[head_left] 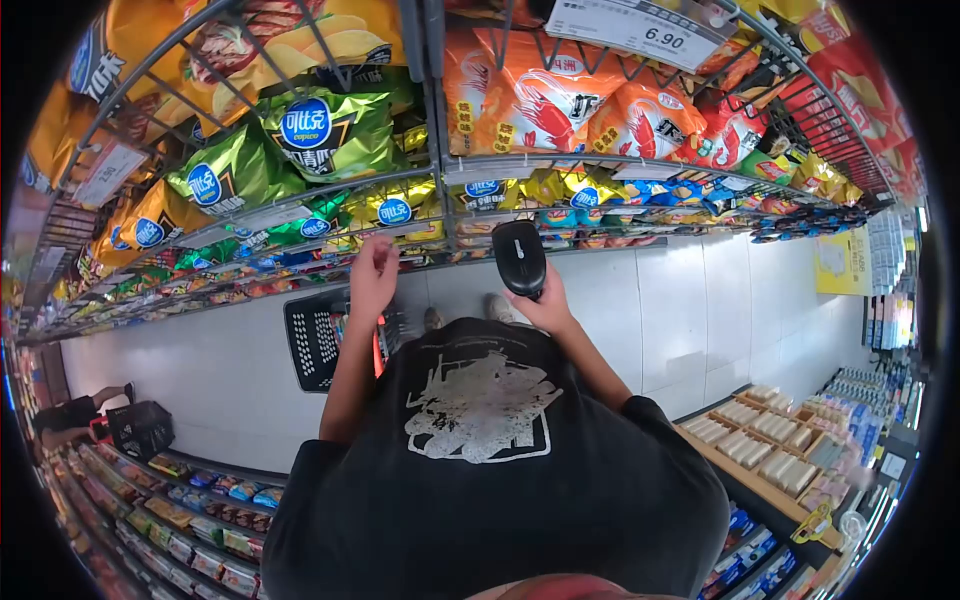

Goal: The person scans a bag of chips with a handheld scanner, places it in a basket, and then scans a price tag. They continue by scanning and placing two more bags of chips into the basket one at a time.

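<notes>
Supermarket aisle, its wire shelf [440,170] packed with snack bags [320,130]: we see the right hand [545,305] gripping a black scanner [519,257] just below the shelf, the left hand [372,272], fingers bunched together, near the shelf's lowest rail; a black basket [315,340] sits beneath.

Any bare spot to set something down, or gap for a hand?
Bare floor tiles between the snack shelves and the boxed display; also left of the basket. Shelves packed with bags; left hand and right hand with scanner fill the middle.
</notes>
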`<state>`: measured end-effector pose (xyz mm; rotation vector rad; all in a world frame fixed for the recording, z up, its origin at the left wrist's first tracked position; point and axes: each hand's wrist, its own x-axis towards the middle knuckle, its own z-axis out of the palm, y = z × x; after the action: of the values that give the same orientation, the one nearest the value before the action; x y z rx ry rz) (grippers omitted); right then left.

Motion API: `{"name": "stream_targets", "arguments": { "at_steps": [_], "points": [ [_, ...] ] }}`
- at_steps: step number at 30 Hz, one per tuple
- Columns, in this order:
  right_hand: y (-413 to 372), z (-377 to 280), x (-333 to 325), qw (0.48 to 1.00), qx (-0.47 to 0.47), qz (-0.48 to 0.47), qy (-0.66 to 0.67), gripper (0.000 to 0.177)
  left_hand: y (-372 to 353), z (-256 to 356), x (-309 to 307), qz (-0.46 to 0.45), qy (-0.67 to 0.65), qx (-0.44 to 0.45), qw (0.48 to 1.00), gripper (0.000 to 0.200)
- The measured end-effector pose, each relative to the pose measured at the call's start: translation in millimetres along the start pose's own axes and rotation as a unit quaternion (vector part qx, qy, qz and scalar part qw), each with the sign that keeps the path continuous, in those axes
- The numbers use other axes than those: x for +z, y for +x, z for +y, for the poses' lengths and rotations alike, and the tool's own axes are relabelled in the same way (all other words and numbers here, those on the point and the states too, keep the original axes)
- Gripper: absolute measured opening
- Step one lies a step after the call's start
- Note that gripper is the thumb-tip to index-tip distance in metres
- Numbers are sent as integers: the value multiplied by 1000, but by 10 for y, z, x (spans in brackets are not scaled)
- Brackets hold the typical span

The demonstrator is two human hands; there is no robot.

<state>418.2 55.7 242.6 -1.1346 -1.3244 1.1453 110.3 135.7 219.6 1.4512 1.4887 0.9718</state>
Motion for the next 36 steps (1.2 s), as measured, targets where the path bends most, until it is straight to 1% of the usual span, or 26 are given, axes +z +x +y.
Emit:
{"name": "stream_targets", "arguments": {
  "at_steps": [3, 4, 5, 7, 8, 11, 12, 15, 16, 18, 19, 20, 21, 22, 23, 25, 27, 30, 33, 34, 36],
  "points": [
    [-96, 59, -50, 999, 43, 15, 11, 52, 137, 210, -10, 59, 32, 87, 994, 21],
    [-123, 48, -52, 998, 62, 23, 19, 51, 189, 245, -27, 78, 70, 121, 987, 31],
    [-137, 42, -45, 996, 81, 31, 28, 50, 222, 292, -44, 115, 132, 144, 974, 37],
    [-158, 49, -54, 996, 77, 31, 27, 48, 250, 460, 11, 185, 252, 186, 932, 49],
    [-164, 58, -73, 996, 79, 25, 23, 47, 255, 475, 78, 202, 274, 168, 925, 68],
    [-161, 22, -122, 998, 68, 18, 2, 47, 318, 541, 209, 175, 323, 136, 920, 85],
    [-150, 14, -131, 998, 60, 18, -6, 46, 336, 631, 236, 163, 339, 144, 915, 95],
    [-187, 74, -149, 995, 83, 42, 42, 46, 489, 582, 320, 130, 334, 116, 927, 98],
    [-205, 73, -143, 994, 88, 47, 51, 46, 528, 656, 338, 128, 342, 104, 925, 94],
    [-188, 78, -105, 992, 96, 53, 67, 46, 668, 561, 355, 137, 393, 140, 899, 87],
    [-164, 59, -70, 993, 94, 41, 64, 46, 749, 483, 370, 142, 417, 157, 884, 84],
    [-156, 32, -31, 993, 95, 28, 61, 46, 819, 380, 376, 155, 403, 154, 889, 75],
    [-161, 13, -17, 994, 97, 16, 58, 46, 853, 323, 361, 156, 394, 159, 892, 74],
    [-145, 32, -24, 999, 46, -8, 13, 46, 881, 268, 343, 155, 385, 165, 895, 74],
    [-148, 18, -10, 999, 39, -17, 6, 46, 883, 215, 333, 154, 376, 172, 897, 73],
    [-114, -89, 56, 999, 22, -31, -6, 46, 828, 331, 286, 167, 321, 161, 918, 71],
    [-103, -99, 52, 999, 21, -34, 0, 46, 745, 400, 241, 178, 255, 145, 939, 71],
    [-150, -54, 47, 999, 37, -24, -2, 46, 663, 314, 150, 163, 246, 135, 946, 70],
    [-165, 8, -3, 998, 59, -14, -5, 47, 605, 204, 32, 201, 262, 211, 920, 66],
    [-172, 19, -1, 997, 70, -10, 5, 47, 561, 212, -13, 218, 241, 232, 917, 64],
    [-158, 29, -13, 997, 80, -9, 21, 48, 503, 123, -145, 217, 211, 291, 908, 63]
  ]
}}
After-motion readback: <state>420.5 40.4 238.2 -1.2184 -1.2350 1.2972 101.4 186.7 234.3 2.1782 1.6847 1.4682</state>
